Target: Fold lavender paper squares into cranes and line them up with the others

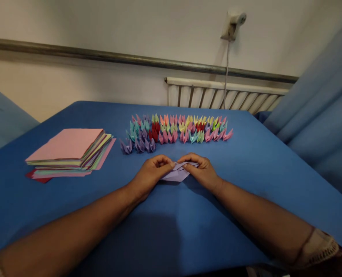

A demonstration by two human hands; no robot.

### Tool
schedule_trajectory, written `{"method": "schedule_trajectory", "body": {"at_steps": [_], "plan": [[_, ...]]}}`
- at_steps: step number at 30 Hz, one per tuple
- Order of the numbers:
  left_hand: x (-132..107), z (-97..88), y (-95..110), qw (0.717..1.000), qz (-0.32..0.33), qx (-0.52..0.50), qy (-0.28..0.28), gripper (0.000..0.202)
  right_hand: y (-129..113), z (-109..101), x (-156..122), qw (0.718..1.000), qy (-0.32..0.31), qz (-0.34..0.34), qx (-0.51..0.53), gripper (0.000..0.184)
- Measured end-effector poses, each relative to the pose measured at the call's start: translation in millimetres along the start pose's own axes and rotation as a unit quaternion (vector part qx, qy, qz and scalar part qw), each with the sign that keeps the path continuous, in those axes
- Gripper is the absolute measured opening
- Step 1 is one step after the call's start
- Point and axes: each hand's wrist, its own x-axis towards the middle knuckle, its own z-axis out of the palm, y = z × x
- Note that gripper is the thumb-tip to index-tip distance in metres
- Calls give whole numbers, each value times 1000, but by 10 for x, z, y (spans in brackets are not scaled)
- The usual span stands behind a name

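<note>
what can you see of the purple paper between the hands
The purple paper is a pale lilac sheet, already partly folded into a flat, pointed shape with visible creases. It lies on the blue table, near the front of the rows of small folded paper figures. The left hand and right hand both pinch its upper edge with their fingers, covering its ends. Its lower point sticks out toward the camera, resting flat on the table. How many layers it has cannot be told.
</note>
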Motion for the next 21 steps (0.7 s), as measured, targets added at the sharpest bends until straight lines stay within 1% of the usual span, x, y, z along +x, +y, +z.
{"method": "schedule_trajectory", "body": {"at_steps": [2,4,7,9,12,16,19,21], "plan": [[7,2,-13,1000,-11,-22,10,26,-2,-23,2,1000,-6,3,8,14],[18,2,-29,999,-7,-37,31,30,-5,-45,0,999,-18,7,25,22],[34,0,-47,997,26,-24,74,34,0,-48,-6,998,-32,23,56,35],[34,3,-51,995,52,-1,89,35,15,-24,-9,997,-21,41,65,38],[19,18,-44,995,67,10,80,34,46,19,2,996,20,76,50,34],[9,21,-30,996,43,-45,56,35,68,15,44,988,65,117,71,33],[25,-5,-36,993,30,-101,47,35,75,-21,74,983,94,123,101,33],[39,-25,-44,990,23,-134,41,35,83,-41,83,981,107,116,111,32]]}}
